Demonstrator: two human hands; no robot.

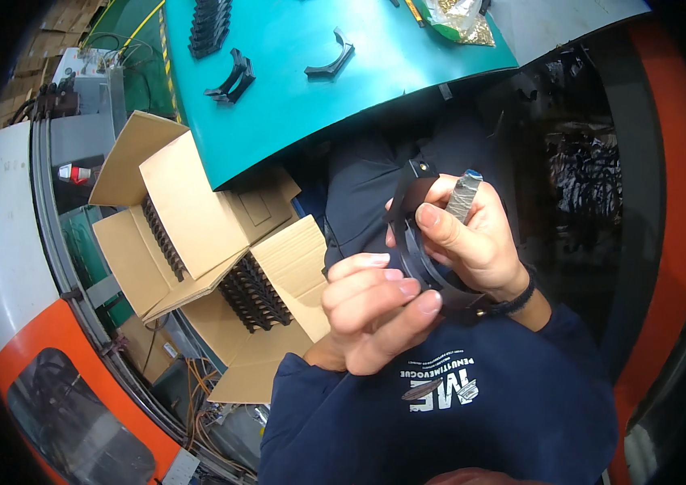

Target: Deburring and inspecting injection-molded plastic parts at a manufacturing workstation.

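My right hand [479, 246] is closed around a black curved plastic bracket [413, 191], holding it above my lap. Small brass-coloured fittings show near both ends of the bracket. Tucked in the same hand is a tool or handle wrapped in grey tape [463, 196], with a blue tip; the rest of it is hidden in the palm. My left hand [375, 311] meets the inner side of the bracket, its fingertips and thumb bent together against it. What those fingertips may pinch is hidden.
On the teal tabletop [278, 121] lie a single curved bracket [332, 58], a pair of brackets [232, 78], a stack of them [209, 28] and a bag of small brass pieces [472, 24]. Open cardboard boxes [197, 202] with black parts stand left, beside an orange-and-white machine [44, 339].
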